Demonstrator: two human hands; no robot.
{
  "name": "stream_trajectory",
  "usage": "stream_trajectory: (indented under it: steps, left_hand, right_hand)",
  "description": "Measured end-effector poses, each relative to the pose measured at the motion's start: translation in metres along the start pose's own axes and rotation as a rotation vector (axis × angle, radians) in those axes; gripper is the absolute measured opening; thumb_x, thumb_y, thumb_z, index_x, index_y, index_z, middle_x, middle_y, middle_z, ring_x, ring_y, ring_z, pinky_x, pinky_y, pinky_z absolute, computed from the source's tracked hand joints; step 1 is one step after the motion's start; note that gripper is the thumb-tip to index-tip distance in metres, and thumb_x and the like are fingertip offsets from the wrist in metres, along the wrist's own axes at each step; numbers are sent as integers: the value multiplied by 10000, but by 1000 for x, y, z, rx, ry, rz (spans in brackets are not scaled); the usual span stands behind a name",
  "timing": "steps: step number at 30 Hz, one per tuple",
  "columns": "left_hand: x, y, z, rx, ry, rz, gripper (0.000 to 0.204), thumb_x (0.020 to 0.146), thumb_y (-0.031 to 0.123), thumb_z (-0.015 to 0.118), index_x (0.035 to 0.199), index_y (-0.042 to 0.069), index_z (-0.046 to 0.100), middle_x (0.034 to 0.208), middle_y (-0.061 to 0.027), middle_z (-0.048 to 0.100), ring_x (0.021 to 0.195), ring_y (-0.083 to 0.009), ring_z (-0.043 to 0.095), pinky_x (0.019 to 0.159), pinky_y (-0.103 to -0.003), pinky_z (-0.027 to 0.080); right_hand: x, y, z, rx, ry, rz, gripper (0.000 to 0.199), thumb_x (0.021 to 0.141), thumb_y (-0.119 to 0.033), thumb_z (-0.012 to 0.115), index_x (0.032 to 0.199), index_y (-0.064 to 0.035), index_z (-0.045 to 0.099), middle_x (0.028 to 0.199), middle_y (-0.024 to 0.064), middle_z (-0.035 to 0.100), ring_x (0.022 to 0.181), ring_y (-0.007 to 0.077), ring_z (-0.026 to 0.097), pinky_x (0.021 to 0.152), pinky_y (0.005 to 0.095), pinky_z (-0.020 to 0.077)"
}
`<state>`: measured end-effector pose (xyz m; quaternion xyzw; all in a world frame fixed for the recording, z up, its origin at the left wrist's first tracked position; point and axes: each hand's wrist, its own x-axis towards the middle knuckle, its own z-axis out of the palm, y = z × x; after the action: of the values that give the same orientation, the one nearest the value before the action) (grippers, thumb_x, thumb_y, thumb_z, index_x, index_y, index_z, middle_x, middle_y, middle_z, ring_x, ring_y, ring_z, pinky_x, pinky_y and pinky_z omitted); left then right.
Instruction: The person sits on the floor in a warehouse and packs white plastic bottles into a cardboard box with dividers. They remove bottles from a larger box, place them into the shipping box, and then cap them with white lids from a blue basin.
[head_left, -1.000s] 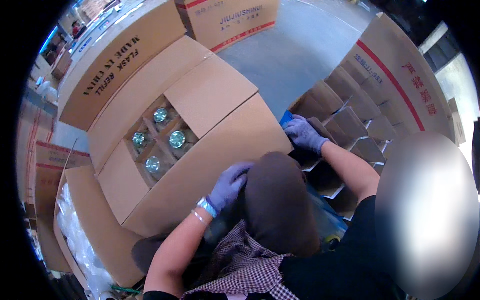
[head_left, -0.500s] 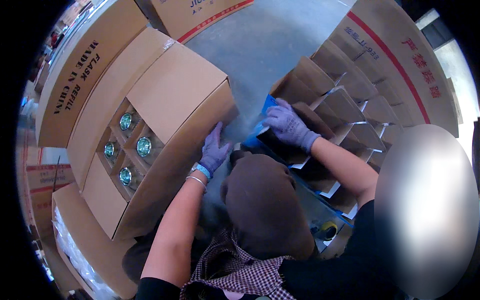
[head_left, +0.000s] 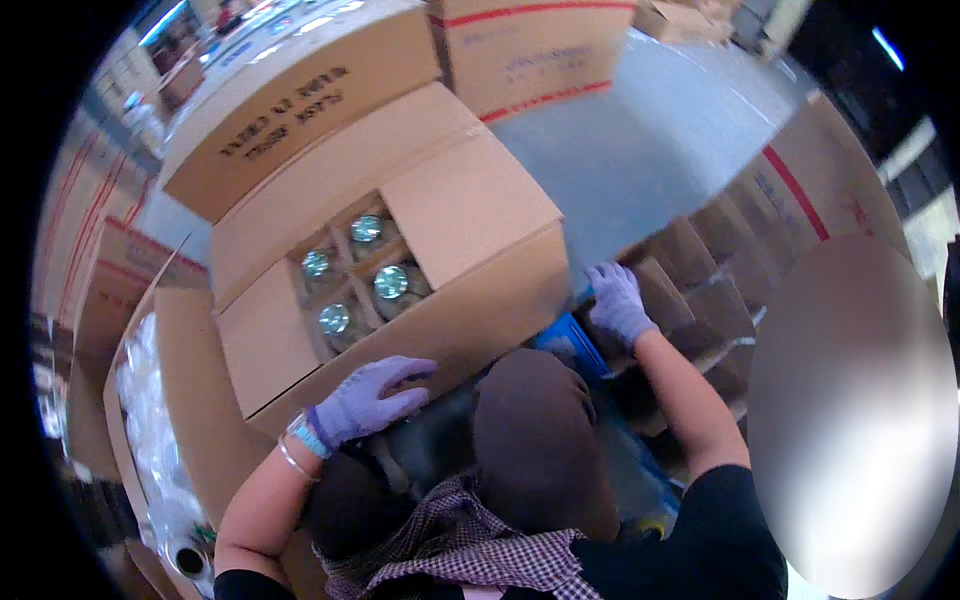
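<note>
Your gloved left hand point(head_left: 372, 398) lies flat, fingers spread, on the near edge of the open cardboard carton point(head_left: 470, 215) of glass jars point(head_left: 390, 282); your right hand point(head_left: 618, 300) curls around a cardboard divider point(head_left: 690, 265), beside the carton.

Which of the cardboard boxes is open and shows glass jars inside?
The middle carton, under the left hand: four jar tops show in its divider; the others are closed.
</note>
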<state>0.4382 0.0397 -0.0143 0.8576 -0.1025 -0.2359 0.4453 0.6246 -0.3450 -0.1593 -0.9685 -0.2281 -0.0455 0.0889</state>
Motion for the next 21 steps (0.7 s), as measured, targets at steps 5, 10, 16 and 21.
stream_trajectory:
  steps: [5,10,16,21]
  left_hand:
    - [-56,-36,-38,689,444,-4,477,876,334,652,1280,84,615,1303,-131,591,1281,-334,504,1119,-489,353]
    - [-55,-106,-65,1014,346,6,378,809,369,683,1100,129,665,1267,-102,582,1261,-319,490,1126,-571,302]
    - [-93,-105,-78,954,553,157,283,794,375,705,925,129,656,1170,-79,614,1240,-319,503,1120,-576,311]
    - [-149,-65,-102,926,915,151,236,790,293,731,836,104,599,1080,-98,630,1146,-338,555,1058,-532,380]
  right_hand:
    - [38,-115,-92,287,328,-170,423,798,-159,649,1212,-80,609,1166,146,608,1176,333,535,1030,499,393]
    - [93,-204,-67,221,74,-867,333,847,-309,674,1131,-135,653,1153,122,639,1223,338,537,1110,543,345]
    - [132,-207,-74,6,25,-1141,244,838,-375,676,890,-136,692,968,40,659,1179,296,549,1141,566,307]
    - [149,-182,-170,-106,304,-1134,196,784,-309,724,734,-131,658,883,61,608,1064,302,560,1100,544,365]
